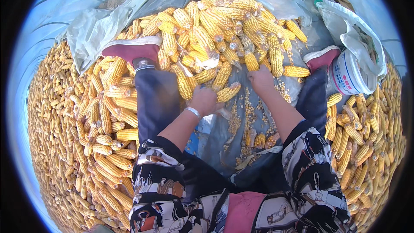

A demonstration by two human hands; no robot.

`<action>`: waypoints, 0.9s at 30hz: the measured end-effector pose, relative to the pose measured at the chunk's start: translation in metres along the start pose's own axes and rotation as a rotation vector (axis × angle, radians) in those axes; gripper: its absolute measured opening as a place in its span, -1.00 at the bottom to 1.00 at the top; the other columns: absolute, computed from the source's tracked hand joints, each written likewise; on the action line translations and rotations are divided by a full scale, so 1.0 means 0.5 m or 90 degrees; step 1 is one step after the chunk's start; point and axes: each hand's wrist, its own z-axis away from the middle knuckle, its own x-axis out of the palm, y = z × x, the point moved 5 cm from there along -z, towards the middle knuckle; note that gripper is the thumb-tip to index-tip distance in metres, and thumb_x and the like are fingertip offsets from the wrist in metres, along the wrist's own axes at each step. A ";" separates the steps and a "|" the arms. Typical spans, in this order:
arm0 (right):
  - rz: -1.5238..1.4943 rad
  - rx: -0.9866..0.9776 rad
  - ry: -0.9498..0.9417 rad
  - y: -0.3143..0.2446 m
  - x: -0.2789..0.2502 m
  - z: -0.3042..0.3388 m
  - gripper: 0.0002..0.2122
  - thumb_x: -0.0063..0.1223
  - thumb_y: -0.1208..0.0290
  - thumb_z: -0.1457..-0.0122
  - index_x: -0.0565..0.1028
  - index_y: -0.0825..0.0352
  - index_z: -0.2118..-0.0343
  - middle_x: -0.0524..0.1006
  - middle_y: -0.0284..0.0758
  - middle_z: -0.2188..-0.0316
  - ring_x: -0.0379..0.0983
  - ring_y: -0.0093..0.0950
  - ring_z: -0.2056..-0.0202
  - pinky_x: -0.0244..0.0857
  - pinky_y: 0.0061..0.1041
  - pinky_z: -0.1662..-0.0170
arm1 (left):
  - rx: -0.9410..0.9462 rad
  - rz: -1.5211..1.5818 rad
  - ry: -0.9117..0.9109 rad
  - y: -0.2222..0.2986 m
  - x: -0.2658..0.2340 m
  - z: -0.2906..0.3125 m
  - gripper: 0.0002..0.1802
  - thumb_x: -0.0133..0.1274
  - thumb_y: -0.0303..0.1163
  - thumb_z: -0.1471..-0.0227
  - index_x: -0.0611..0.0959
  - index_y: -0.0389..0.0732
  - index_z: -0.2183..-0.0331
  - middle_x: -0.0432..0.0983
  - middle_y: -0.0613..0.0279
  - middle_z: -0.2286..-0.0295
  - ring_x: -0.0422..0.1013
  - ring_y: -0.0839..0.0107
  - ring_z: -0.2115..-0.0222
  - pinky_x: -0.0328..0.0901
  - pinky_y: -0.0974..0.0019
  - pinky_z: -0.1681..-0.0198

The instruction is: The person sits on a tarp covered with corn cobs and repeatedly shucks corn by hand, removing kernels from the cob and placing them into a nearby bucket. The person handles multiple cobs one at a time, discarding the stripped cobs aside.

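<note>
— Where is the left hand (202,100)?

— Between the person's legs, at the near edge of the corn heap (224,30). Its grip is closed around a yellow corn cob (228,92), holding the near end.

— Which way does that cob point?

— Its long axis runs up and to the right, away from the person, the free tip toward the right hand (260,79). Full rows of yellow kernels, some pale husk at the tip.

— And the right hand's grip?

— It rests among the cobs, fingers curled down; whether it clasps one I cannot tell.

— Around them?

— Loose kernels (246,116) on grey sheeting (224,146), and a white bucket (351,75) on the right.
</note>
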 end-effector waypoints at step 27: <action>-1.423 0.262 0.837 0.497 -0.676 0.695 -0.09 0.05 -0.15 -0.10 -0.27 -0.05 -0.36 -0.20 -0.09 -0.36 -0.01 0.07 -0.27 0.11 0.11 -0.19 | -0.005 -0.064 0.040 0.027 0.076 0.055 -0.43 0.22 -0.31 0.11 0.49 -0.16 0.01 0.39 0.15 0.09 0.29 0.14 -0.03 0.24 -0.04 -0.01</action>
